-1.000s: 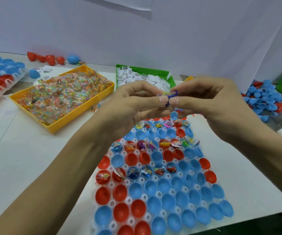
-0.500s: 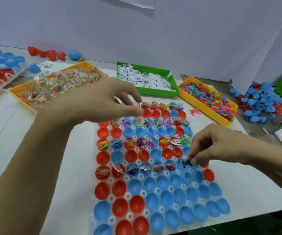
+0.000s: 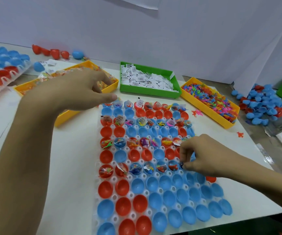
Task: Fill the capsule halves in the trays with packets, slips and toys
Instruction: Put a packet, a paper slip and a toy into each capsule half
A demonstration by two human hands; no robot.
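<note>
A white tray (image 3: 155, 175) of red and blue capsule halves lies in front of me. Alternate rows hold packets, slips and toys; the near rows are bare. My right hand (image 3: 203, 156) pinches a small blue toy (image 3: 181, 165) over a blue half at the right end of a filled row. My left hand (image 3: 72, 90) hovers with relaxed fingers, holding nothing, over the yellow bin of candy packets (image 3: 108, 87). A green bin of paper slips (image 3: 147, 80) and a yellow bin of small plastic toys (image 3: 209, 100) stand behind the tray.
A second tray of capsule halves (image 3: 3, 70) sits at the far left. Loose red and blue halves (image 3: 52, 52) lie by the back wall, and a pile of halves (image 3: 262, 104) lies at the right. Stray toys (image 3: 197, 113) lie beside the tray. The table edge runs along the near right.
My hands parted from above the tray. My right hand carried the blue toy down to the tray's right side; my left hand swung left and back over the packet bin.
</note>
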